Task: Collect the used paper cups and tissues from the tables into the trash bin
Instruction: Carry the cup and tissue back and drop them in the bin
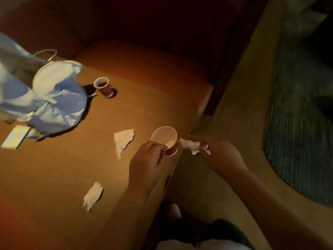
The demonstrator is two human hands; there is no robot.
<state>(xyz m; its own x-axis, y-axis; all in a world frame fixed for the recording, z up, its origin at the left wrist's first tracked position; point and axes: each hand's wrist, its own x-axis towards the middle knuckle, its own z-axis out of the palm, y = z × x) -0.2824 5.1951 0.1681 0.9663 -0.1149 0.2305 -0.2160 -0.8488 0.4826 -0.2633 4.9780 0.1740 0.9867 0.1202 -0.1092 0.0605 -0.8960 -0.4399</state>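
Left hand [149,159] fingers curled round red paper cup [164,137] at table [54,177] edge; right hand [219,152] pinches crumpled tissue [189,145] just past the edge. Risk: loose pinch drops tissue on floor; far cup [103,86] seems to hold liquid, tipping spills it. Bin not visible.

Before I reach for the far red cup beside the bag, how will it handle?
The far red cup seems to hold dark liquid, so it is probably heavy for its size and may spill if tilted. Its base is narrower than its rim, so a high push could tip it. Paper walls may buckle if squeezed.
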